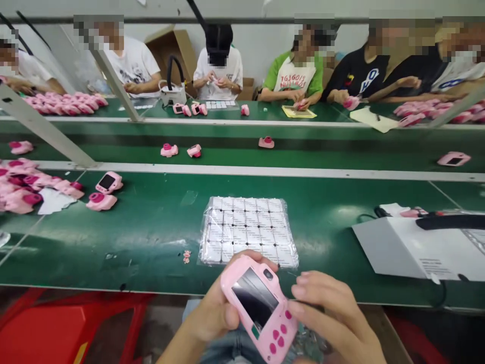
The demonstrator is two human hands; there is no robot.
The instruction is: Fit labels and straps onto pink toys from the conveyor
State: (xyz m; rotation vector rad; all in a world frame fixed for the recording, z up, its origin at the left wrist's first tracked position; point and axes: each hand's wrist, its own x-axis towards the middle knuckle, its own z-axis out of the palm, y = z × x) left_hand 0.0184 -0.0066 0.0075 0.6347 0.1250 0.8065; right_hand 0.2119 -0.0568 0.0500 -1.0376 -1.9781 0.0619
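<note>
A pink toy camera with a dark screen and magenta buttons is tilted over my lap at the near edge of the green bench. My left hand is wrapped round its left side, thumb by the screen's lower edge. At its right side is my right hand, fingers spread and slightly bent, with fingertips at or very near the button end; whether they touch is hard to tell. Just beyond the camera lies a plastic-wrapped sheet of white rectangular pieces on the bench.
Pink cameras are heaped at the left, two more beside them. A grey-white machine stands at the right. Small pink parts lie left of the sheet. Beyond a conveyor carrying cameras, several people work. A red stool is lower left.
</note>
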